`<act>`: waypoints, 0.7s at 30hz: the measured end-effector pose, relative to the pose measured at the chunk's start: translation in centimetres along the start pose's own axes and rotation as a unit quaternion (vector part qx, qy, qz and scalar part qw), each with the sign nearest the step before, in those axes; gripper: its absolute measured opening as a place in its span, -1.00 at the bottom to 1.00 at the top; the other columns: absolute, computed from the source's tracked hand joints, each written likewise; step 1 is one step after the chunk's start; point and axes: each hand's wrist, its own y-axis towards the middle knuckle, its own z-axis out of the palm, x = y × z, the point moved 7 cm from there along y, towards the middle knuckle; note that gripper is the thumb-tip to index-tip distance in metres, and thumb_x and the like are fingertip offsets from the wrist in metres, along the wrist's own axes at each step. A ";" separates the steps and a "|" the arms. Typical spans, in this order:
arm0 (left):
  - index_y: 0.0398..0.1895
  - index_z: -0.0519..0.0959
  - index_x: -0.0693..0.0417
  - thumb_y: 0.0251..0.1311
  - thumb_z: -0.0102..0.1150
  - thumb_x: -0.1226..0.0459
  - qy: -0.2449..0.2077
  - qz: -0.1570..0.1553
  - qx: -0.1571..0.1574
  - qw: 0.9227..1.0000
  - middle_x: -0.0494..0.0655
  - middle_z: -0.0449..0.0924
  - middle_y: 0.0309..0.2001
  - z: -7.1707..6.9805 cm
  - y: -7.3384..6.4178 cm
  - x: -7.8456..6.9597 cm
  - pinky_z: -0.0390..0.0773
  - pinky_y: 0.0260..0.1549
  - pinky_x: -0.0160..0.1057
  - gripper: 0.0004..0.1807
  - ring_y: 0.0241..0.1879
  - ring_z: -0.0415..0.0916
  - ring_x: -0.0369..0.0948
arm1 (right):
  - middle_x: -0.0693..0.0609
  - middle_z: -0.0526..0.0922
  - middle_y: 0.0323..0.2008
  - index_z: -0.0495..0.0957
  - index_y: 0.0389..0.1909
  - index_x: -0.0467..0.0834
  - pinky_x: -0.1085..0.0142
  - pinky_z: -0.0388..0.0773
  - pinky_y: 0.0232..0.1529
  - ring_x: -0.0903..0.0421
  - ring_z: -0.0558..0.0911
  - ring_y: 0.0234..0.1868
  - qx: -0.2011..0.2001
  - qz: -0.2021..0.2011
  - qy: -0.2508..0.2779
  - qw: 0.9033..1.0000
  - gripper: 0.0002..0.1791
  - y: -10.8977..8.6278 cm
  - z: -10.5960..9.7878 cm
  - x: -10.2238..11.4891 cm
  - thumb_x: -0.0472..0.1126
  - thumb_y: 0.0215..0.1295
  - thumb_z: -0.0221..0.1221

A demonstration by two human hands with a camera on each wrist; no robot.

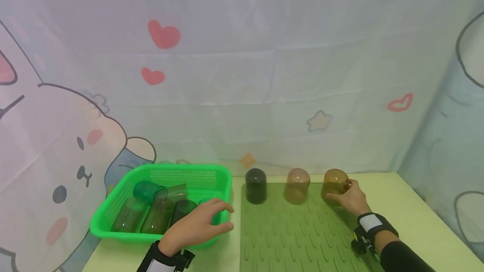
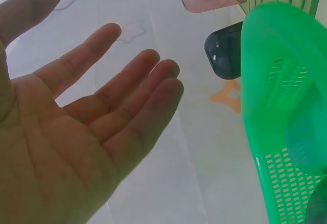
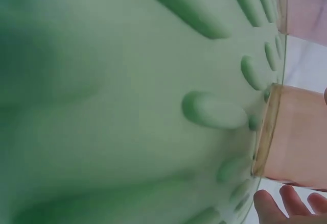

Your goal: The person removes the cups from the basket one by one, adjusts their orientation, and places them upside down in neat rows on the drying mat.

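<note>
The pale yellow worktop (image 1: 401,209) bears a bright green basket (image 1: 228,179) on the left and a ridged green mat (image 1: 295,238) to its right. A narrow strip of worktop shows between them; more lies bare right of the mat.

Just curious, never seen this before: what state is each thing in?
Mat: lying flat
Amber cup: upside down, in the grip of the right hand
Pink cup: upside down on mat
Dark cup beside it: upside down on mat
Basket: upright, holding several cups
Left hand: open, holding nothing
</note>
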 end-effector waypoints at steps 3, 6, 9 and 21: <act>0.10 0.48 -0.09 0.30 0.05 -0.08 0.004 -0.003 0.003 1.000 -0.11 0.40 0.10 -0.2 0.0 0.0 0.47 -0.13 -0.17 -0.57 0.00 0.42 -0.09 | -0.61 0.14 0.19 -0.18 0.34 -0.55 -0.19 0.42 -0.02 -0.50 0.28 0.14 0.009 -0.003 0.009 1.000 0.14 -0.3 -0.1 0.4 0.03 0.10 0.33; 0.10 0.49 -0.07 0.30 0.05 -0.08 0.017 -0.006 0.006 1.000 -0.10 0.42 0.09 -0.5 0.0 -0.1 0.47 -0.09 -0.16 -0.56 0.03 0.42 -0.09 | -0.62 0.11 0.20 -0.20 0.34 -0.56 -0.21 0.42 -0.03 -0.51 0.26 0.14 0.018 -0.002 0.008 1.000 0.16 -0.6 -0.4 0.9 0.06 0.10 0.32; 0.11 0.49 -0.04 0.31 0.04 -0.07 0.029 -0.006 0.011 0.999 -0.10 0.45 0.09 -1.1 0.0 0.0 0.45 -0.02 -0.12 -0.55 0.07 0.41 -0.09 | -0.66 0.08 0.18 -0.23 0.31 -0.61 -0.23 0.40 -0.03 -0.53 0.24 0.13 0.031 0.016 -0.007 0.999 0.15 -1.1 -0.9 1.4 0.10 0.16 0.26; 0.07 0.51 0.08 0.34 0.06 0.07 0.076 -0.067 0.056 0.993 0.03 0.50 0.05 -4.1 0.8 2.3 0.47 -0.04 0.00 -0.63 0.08 0.44 0.04 | -0.57 0.41 0.01 0.24 0.13 -0.62 -0.10 0.54 -0.23 -0.42 0.50 -0.06 0.101 -0.032 -0.113 0.988 -0.14 -6.1 -2.3 6.8 0.18 0.33 0.04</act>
